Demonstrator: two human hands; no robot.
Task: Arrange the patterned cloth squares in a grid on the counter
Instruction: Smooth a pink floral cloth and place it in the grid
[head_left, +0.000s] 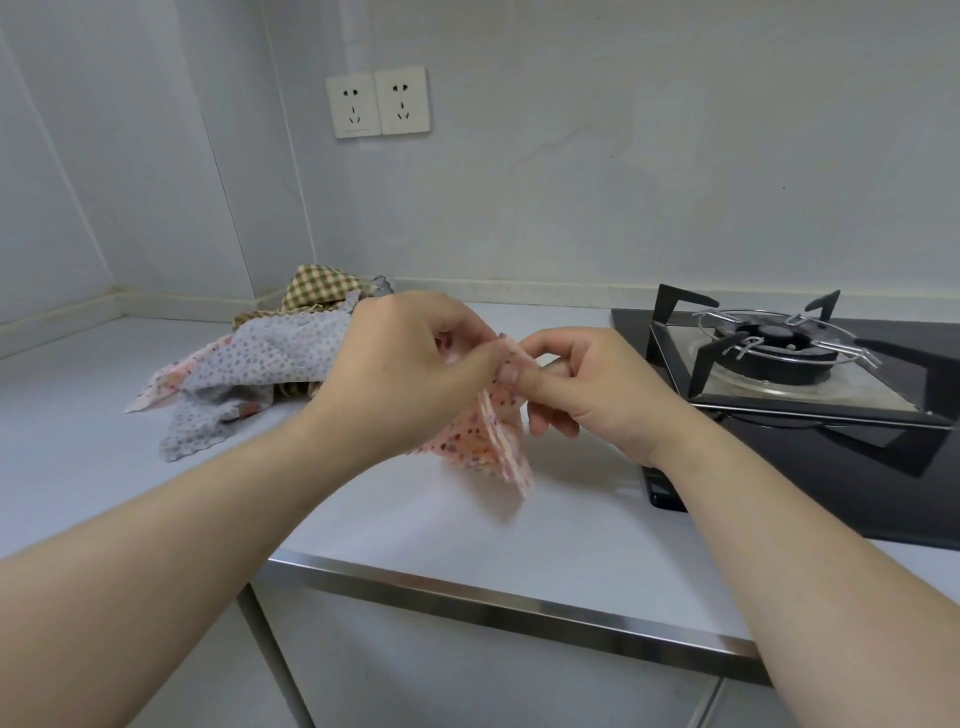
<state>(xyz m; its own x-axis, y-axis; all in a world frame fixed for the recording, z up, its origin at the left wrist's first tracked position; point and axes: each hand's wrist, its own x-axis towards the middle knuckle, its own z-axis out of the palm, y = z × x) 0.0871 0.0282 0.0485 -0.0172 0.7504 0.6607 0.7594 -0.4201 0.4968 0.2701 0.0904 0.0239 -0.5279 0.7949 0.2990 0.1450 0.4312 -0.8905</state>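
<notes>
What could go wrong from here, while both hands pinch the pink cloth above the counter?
1. The pink cloth seems to hang in layers from the corner that the left hand and right hand pinch; layers may stay stuck and be laid as one square.
2. The gas stove is close on the right; a cloth spread that way might land on it.
3. The cloth pile sits loose at the left and may crowd the grid.

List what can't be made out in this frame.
Head view:
- Pile: cloth count unclear; they overlap and the left hand covers its right side.
- Pink cloth: one square or several unclear; it hangs folded, left hand and right hand pinching its top.
- Stove: cut off by the right edge.
</notes>
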